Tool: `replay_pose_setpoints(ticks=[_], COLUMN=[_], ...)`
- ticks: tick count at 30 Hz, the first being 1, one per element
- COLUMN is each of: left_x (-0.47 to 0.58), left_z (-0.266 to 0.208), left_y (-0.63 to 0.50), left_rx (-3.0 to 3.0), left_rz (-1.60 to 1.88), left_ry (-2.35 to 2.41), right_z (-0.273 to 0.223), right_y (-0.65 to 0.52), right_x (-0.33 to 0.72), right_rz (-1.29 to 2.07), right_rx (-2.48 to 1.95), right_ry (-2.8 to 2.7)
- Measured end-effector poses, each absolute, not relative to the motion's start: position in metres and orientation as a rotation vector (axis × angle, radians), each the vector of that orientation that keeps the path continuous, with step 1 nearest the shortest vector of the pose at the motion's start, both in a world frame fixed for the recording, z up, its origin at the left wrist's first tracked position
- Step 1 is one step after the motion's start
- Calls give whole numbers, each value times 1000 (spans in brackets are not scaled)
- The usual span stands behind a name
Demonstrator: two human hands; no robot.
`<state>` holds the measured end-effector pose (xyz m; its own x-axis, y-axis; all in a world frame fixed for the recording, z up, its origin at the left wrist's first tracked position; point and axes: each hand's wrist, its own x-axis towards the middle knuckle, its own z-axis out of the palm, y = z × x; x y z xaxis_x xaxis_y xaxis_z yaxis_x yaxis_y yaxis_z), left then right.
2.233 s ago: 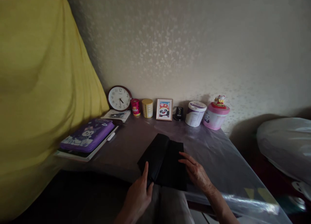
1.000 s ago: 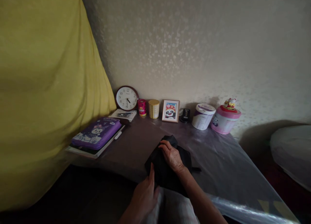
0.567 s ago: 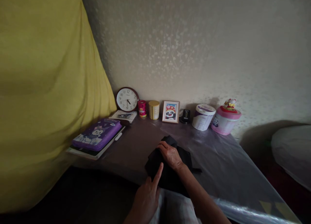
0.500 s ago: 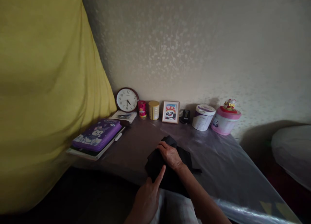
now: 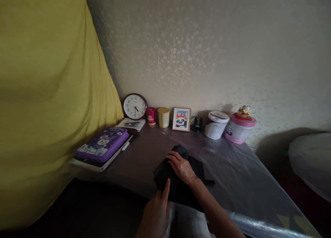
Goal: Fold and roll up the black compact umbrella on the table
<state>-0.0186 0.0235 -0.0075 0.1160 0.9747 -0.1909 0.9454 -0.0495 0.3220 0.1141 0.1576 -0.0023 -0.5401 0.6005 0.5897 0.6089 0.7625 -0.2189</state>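
A black fabric bundle point(image 5: 161, 174) lies folded in loose flaps at the table's near edge, with a narrow strap point(image 5: 210, 182) sticking out on its right. Its exact kind does not show. My right hand point(image 5: 182, 167) rests over the top of the bundle, its fingers bent round the raised fold and gripping it. Lower and to the left, my left hand point(image 5: 156, 210) is at the bundle's near left edge. One finger of it points up along the cloth while the others curl in; what they pinch is mostly hidden.
A purple case point(image 5: 103, 145) lies on a board at the left, beside a yellow curtain point(image 5: 51, 93). Along the wall stand a clock point(image 5: 134, 106), a pink can point(image 5: 151, 116), a yellow can point(image 5: 163, 117), a picture frame point(image 5: 181, 119), a white tub point(image 5: 216, 125) and a pink tub point(image 5: 240, 129).
My left hand has shifted slightly down and left along the black fabric, and the bundle's left flap has spread a little. My right hand stays almost in place on top.
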Motion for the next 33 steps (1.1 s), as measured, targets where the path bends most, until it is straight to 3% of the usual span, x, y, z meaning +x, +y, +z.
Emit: replay_pose_setpoints(ticks=[8, 17, 24, 33], left_x=[-19, -18, -21, -21], left_z=[-9, -7, -10, -14], left_y=[22, 25, 25, 26], left_rx=[1962, 1921, 1914, 1902], left_rz=[206, 128, 198, 245], left_ry=[1853, 1878, 1829, 1834], right_z=[-19, -19, -20, -35], right_y=[146, 202, 179, 203], right_x=[142, 150, 138, 196], right_rz=[-13, -79, 18, 102], right_rx=[-891, -1172, -904, -1200], right_ry=[-2241, -2101, -2270, -1886])
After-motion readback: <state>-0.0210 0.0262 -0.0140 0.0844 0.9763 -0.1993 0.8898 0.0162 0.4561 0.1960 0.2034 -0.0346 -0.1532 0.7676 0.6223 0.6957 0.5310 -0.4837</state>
